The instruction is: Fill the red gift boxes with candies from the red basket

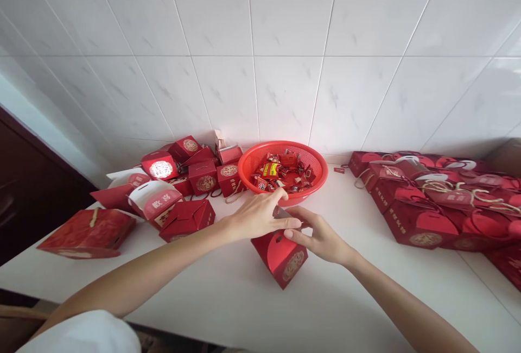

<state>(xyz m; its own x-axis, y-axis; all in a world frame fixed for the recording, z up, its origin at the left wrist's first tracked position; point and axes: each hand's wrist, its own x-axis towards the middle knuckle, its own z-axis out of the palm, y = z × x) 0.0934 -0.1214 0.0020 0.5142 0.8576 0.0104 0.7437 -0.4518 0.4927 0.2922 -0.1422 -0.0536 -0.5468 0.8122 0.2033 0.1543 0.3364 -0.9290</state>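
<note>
A red gift box (273, 253) with a round gold emblem stands on the white table in front of me. Its rounded top flaps are folded inward. My left hand (260, 215) reaches over the top from the left, thumb and fingers gripping the upper flaps. From the right, my right hand (323, 238) pinches the same top edge, its thumb on the near flap. My fingers partly cover the flaps. Just behind the box is a red plastic colander (243, 175) holding wrapped candies (270, 170) in red and yellow.
Several red boxes (202, 177) lie in a loose pile at the left, some with lids up. A red patterned bag (87, 233) is at far left. Rows of folded boxes (423, 222) with twine handles fill the right. A tiled wall (285, 92) rises behind.
</note>
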